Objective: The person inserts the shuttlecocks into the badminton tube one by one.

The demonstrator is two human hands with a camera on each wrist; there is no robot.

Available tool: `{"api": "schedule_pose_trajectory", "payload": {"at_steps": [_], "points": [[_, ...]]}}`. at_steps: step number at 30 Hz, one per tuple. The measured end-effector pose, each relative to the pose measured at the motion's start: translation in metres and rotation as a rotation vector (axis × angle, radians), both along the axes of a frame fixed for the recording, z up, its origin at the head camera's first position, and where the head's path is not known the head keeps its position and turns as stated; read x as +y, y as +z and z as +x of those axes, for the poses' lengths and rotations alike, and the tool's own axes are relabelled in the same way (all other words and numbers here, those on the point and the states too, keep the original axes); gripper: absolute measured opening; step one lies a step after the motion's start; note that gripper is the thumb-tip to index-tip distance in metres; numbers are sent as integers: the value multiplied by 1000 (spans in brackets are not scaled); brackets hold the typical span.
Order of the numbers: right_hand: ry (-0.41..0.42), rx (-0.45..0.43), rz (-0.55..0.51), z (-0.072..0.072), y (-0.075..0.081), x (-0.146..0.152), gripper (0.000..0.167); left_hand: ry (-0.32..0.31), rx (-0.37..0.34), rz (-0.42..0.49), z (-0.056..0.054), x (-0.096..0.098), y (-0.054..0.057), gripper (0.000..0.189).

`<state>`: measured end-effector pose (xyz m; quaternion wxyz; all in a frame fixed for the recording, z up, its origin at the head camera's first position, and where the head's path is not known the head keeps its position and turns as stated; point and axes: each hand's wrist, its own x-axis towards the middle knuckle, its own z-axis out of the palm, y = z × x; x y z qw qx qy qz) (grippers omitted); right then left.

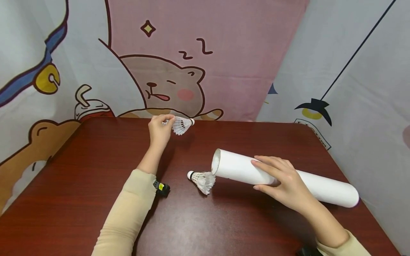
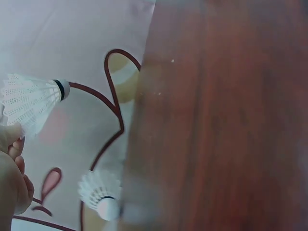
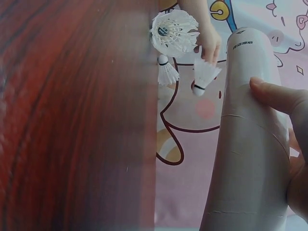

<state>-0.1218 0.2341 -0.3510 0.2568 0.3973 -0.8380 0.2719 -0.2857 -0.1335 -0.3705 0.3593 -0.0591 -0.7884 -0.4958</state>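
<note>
Near the table's far edge, my left hand [image 1: 160, 131] pinches a white shuttlecock [image 1: 183, 125] by its feather skirt, its cork pointing right. My right hand [image 1: 285, 181] grips a long white tube [image 1: 237, 167], thumb on one side and fingers on the other. The tube's open end faces left. Just beside that mouth lies a frayed shuttlecock [image 1: 203, 181], cork to the left; whether they touch I cannot tell. Both wrist views show another shuttlecock [image 2: 102, 192] [image 3: 167, 72] by the far table edge, which the head view does not plainly show.
Everything is over a dark red-brown wooden table [image 1: 80, 185]. Behind it hangs a cloth [image 1: 240, 53] printed with a sleeping bear and other cartoon figures. A black wrist camera [image 1: 162, 188] is strapped at the left cuff.
</note>
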Motion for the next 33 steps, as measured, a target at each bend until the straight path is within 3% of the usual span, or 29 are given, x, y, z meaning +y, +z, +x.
{"api": "schedule_pose_trajectory", "payload": {"at_steps": [9,15,23,33], "points": [[-7,18,-3,0,2,-1,59,-153,97,5,30,3,21,6],[-14,20,0,0,1,0,59,-262,79,45,56,5,33,5],[-17,21,-6,0,0,1,60,-437,23,26,81,15,28,7],[-10,19,-5,-1,-1,0,60,-560,15,68,95,31,19,7]]}}
